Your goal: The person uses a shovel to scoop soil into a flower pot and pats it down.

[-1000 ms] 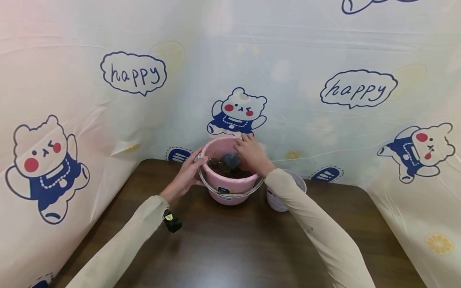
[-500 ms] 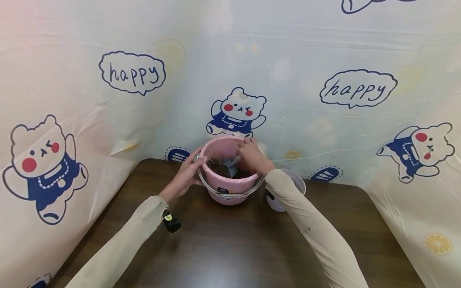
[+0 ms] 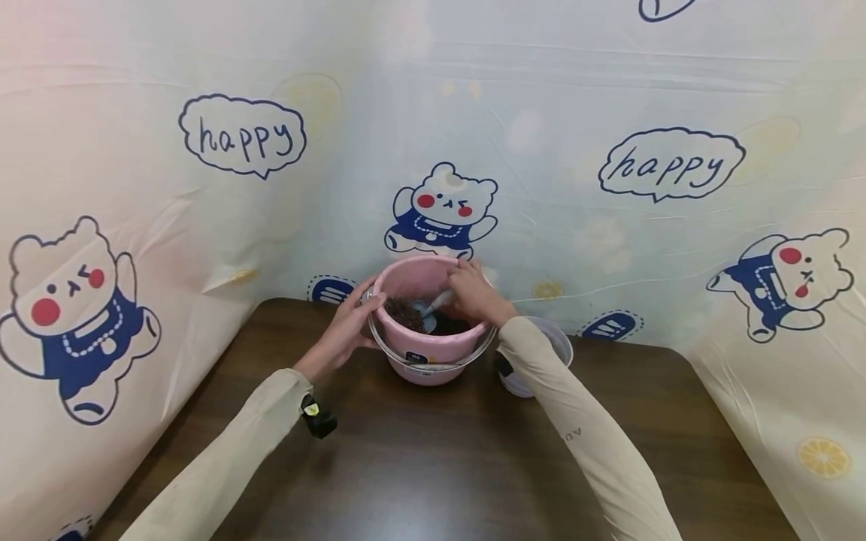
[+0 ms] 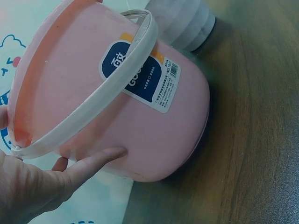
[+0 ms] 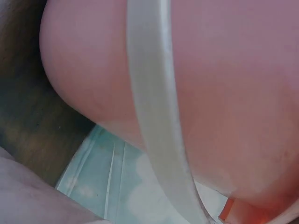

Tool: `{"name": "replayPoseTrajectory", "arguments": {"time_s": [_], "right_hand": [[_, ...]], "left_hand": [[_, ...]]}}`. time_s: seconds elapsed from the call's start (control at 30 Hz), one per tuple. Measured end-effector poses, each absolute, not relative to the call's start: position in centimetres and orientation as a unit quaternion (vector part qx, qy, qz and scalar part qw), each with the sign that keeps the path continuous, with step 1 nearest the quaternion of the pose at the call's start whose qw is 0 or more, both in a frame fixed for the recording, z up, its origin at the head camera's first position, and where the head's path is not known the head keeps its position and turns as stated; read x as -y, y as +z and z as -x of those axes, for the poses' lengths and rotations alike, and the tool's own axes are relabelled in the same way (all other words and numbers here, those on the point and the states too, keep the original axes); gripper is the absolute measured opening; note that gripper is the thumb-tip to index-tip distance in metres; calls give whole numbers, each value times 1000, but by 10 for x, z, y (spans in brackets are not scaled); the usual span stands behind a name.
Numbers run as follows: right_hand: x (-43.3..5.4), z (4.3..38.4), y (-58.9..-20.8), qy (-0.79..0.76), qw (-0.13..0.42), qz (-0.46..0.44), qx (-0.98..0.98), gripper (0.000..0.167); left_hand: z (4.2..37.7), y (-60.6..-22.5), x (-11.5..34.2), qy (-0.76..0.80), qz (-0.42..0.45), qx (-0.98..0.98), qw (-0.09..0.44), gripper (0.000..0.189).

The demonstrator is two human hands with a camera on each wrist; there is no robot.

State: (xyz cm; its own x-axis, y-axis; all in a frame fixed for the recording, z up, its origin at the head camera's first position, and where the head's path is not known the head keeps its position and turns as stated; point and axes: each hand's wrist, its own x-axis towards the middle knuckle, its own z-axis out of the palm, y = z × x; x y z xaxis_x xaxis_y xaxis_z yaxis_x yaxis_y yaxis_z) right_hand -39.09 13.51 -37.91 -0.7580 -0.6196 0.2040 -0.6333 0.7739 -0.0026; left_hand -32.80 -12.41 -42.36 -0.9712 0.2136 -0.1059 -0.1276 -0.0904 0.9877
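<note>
Pale fabric (image 3: 541,75) printed with cartoon bears and "happy" speech bubbles backs a dark wood tabletop (image 3: 419,466), where a person works two-handed at a pink bucket (image 3: 443,347). The bucket stands close to the far edge, a little left of that edge's middle, within reach of both arms. Dark soil (image 3: 402,315) lies inside.

The left hand (image 3: 341,330) holds the bucket's left side, thumb at the rim and other fingers partly extended along the outer wall, a grip apparently meant to keep the vessel from sliding or turning. Opposite, the right hand (image 3: 476,293) reaches in at the rim, its fingers curled around the pale handle of a grey-blue scoop (image 3: 426,315); their tips cannot be made out. The scoop slants, blade down in the soil, handle rising rightward, an angle that would suit working the soil against a braced bucket.

The white carrying handle (image 4: 86,112) hangs down the near side across the label (image 4: 152,84), probably low so that it clears the mouth. Just right of the bucket, near the far edge, stands a translucent tub (image 3: 560,338), partly hidden by the right sleeve (image 3: 588,421); it may be kept close for convenience, though its contents cannot be told.
</note>
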Motion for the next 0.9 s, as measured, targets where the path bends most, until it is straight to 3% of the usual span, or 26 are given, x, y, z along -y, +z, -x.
{"name": "replayPoseTrajectory", "arguments": {"time_s": [0.33,0.9], "right_hand": [[-136,393,-377,68,42,-325,942,10],[-128,387,-377,-58,55,-346,935,18]], "left_hand": [[327,-422,125,729,-35,-673,121,70],[328,-422,123,728,-31,-674,121,71]]}}
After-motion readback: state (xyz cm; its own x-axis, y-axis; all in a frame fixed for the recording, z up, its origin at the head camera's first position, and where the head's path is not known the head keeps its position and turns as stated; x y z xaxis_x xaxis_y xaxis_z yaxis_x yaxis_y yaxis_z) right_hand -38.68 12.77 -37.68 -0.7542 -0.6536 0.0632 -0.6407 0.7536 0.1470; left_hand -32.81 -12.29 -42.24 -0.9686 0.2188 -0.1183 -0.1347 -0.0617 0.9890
